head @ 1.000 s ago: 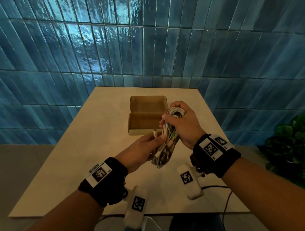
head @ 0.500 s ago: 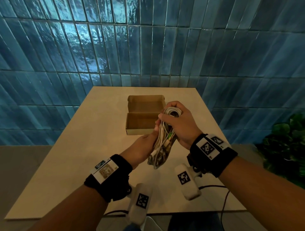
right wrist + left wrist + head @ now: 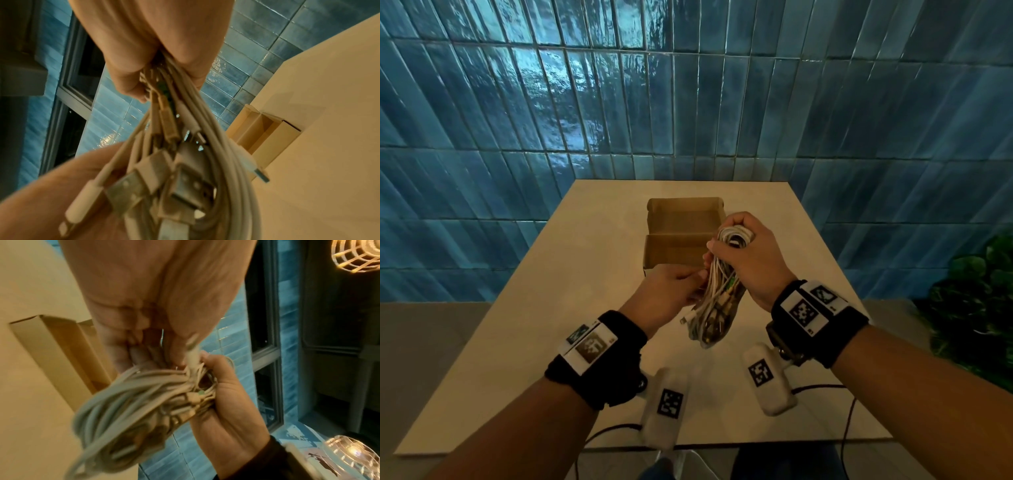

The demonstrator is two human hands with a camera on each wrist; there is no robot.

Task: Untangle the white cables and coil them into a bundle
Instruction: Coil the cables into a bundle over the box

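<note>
Right hand (image 3: 748, 260) grip wraps the top of the looped white cables (image 3: 714, 301), held above the beige table (image 3: 524, 325) w/ plugs hanging so left hand (image 3: 671, 291) grip, pinching 1 cable end, can tuck it.

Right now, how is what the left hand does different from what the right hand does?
The right hand grips the top of the cable bundle in a full fist; the left hand only pinches strands at its side. The right hand is higher, the left hand lower. Both hold the same cables above the table, in front of the open box.
</note>
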